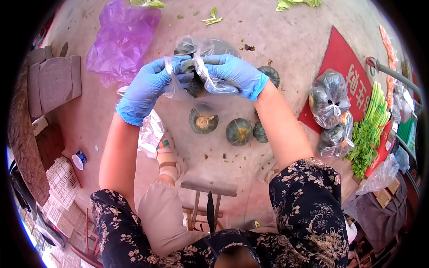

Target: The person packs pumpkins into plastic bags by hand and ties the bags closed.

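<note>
Blue gloves cover both hands. My left hand [154, 85] grips one side of a clear plastic bag [208, 47] at its mouth. On the other side, my right hand [234, 76] has its fingers closed on a twisted strip of the same bag. Dark green pumpkins show through the film, partly hidden by my hands. Below the bag, a round green pumpkin [203, 121] lies on the floor with its pale stem end up. Another pumpkin [238, 131] sits to its right, and one more [270, 75] is beyond my right wrist.
A purple plastic bag [120, 42] lies at the upper left. To the right, tied bags of pumpkins [330, 96] rest on a red sheet [337, 53] beside bundled celery [368, 129]. A small stool [209, 188] stands between my legs; a grey chair-like object [54, 85] is at left.
</note>
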`<action>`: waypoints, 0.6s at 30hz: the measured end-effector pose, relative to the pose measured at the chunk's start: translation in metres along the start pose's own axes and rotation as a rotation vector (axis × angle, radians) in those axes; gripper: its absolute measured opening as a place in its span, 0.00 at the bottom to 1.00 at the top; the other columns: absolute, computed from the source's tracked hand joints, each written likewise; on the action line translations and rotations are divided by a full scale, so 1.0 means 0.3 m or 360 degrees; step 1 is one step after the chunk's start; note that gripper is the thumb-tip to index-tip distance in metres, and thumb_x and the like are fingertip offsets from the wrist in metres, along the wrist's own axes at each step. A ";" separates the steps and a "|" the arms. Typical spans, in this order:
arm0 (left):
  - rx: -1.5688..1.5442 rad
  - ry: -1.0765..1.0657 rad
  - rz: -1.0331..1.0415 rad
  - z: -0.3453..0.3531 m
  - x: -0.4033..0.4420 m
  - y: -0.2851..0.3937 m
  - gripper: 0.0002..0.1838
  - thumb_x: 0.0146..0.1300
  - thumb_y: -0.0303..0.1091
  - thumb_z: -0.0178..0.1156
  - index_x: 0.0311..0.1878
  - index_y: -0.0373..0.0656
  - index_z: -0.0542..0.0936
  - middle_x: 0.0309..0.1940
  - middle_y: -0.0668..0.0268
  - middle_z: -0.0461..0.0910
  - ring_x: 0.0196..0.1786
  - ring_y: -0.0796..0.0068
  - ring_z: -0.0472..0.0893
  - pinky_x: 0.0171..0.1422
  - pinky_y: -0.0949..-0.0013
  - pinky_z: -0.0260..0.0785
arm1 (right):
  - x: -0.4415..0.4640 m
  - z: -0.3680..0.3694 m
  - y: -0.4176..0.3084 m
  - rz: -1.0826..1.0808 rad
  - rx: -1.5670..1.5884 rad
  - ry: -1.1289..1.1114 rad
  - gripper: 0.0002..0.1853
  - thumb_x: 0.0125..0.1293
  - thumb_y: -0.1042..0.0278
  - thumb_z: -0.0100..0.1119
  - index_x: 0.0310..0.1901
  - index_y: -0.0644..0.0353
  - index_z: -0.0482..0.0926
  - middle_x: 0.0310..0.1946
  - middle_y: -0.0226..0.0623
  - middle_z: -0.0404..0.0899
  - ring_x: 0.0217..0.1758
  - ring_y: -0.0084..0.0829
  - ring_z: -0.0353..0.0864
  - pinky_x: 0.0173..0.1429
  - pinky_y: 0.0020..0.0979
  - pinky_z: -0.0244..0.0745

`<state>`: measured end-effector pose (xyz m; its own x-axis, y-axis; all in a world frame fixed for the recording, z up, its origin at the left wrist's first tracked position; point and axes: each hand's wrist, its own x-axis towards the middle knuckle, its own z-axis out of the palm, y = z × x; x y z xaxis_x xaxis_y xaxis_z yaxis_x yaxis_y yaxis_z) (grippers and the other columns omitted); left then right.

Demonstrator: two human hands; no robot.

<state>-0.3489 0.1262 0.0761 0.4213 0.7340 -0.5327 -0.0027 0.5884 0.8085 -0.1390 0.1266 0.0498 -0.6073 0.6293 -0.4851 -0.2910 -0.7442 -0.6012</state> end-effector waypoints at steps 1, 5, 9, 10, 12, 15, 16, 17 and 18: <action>0.0126 0.0019 -0.0013 -0.020 0.016 -0.024 0.25 0.65 0.44 0.54 0.56 0.32 0.71 0.47 0.60 0.78 0.45 0.72 0.79 0.54 0.71 0.70 | 0.018 -0.002 0.012 -0.0003 -0.0127 -0.0057 0.13 0.62 0.71 0.56 0.48 0.62 0.78 0.32 0.30 0.79 0.30 0.18 0.76 0.34 0.18 0.72; 0.0079 0.0040 0.0083 -0.039 0.025 -0.035 0.28 0.66 0.50 0.50 0.56 0.33 0.71 0.40 0.63 0.78 0.40 0.75 0.78 0.50 0.72 0.70 | 0.016 -0.003 0.006 0.0019 -0.0305 -0.0041 0.11 0.60 0.68 0.59 0.44 0.60 0.80 0.24 0.27 0.77 0.20 0.16 0.70 0.19 0.18 0.60; -0.0356 0.0027 0.0114 -0.085 0.001 -0.008 0.31 0.68 0.54 0.44 0.58 0.33 0.69 0.24 0.71 0.76 0.26 0.83 0.72 0.41 0.75 0.70 | 0.003 -0.012 -0.004 -0.0218 -0.0641 0.0141 0.18 0.59 0.63 0.62 0.50 0.60 0.76 0.25 0.25 0.75 0.23 0.15 0.69 0.26 0.20 0.66; -0.0391 -0.0016 0.0152 -0.105 -0.006 -0.007 0.31 0.68 0.54 0.43 0.58 0.34 0.69 0.21 0.72 0.75 0.23 0.84 0.71 0.38 0.75 0.70 | -0.004 -0.011 -0.007 -0.0291 -0.0751 0.0180 0.20 0.59 0.62 0.62 0.52 0.61 0.75 0.25 0.25 0.74 0.25 0.15 0.70 0.30 0.20 0.68; -0.0313 0.0185 0.0150 -0.106 -0.028 -0.010 0.32 0.68 0.54 0.43 0.62 0.34 0.65 0.13 0.77 0.63 0.16 0.88 0.60 0.31 0.78 0.65 | -0.039 0.012 -0.012 -0.0343 -0.0962 0.0327 0.23 0.59 0.61 0.62 0.54 0.63 0.73 0.26 0.27 0.76 0.26 0.16 0.70 0.34 0.20 0.70; -0.0183 0.0122 0.0186 -0.104 -0.064 0.001 0.36 0.66 0.54 0.48 0.66 0.34 0.59 0.11 0.79 0.58 0.14 0.89 0.55 0.28 0.81 0.59 | -0.076 0.025 -0.016 -0.0503 -0.1441 0.0715 0.20 0.60 0.64 0.59 0.52 0.65 0.74 0.26 0.32 0.78 0.25 0.18 0.70 0.34 0.24 0.70; -0.0132 0.0127 0.0192 -0.094 -0.072 0.002 0.37 0.65 0.54 0.50 0.66 0.34 0.58 0.11 0.79 0.58 0.14 0.89 0.55 0.27 0.81 0.59 | -0.087 0.025 -0.008 -0.0629 -0.1600 0.0896 0.18 0.58 0.65 0.58 0.50 0.63 0.75 0.25 0.34 0.77 0.26 0.24 0.72 0.35 0.26 0.70; -0.0080 0.0131 0.0199 -0.086 -0.076 0.003 0.38 0.64 0.54 0.51 0.67 0.34 0.57 0.11 0.79 0.57 0.14 0.89 0.55 0.27 0.81 0.59 | -0.107 0.032 -0.001 -0.0758 -0.1757 0.1078 0.17 0.56 0.66 0.58 0.47 0.62 0.76 0.25 0.37 0.76 0.27 0.30 0.73 0.36 0.29 0.71; -0.0076 0.0130 0.0206 -0.081 -0.077 0.003 0.39 0.63 0.54 0.53 0.67 0.35 0.57 0.11 0.79 0.58 0.14 0.89 0.55 0.26 0.81 0.59 | -0.117 0.055 -0.015 -0.0891 -0.1909 0.1262 0.15 0.55 0.67 0.58 0.45 0.60 0.78 0.25 0.39 0.76 0.28 0.36 0.75 0.37 0.31 0.71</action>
<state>-0.3809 0.1180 0.0831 0.3396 0.8288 -0.4447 -0.0963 0.5009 0.8601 -0.1287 0.1042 0.0800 0.0217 0.9998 0.0012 0.6414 -0.0130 -0.7671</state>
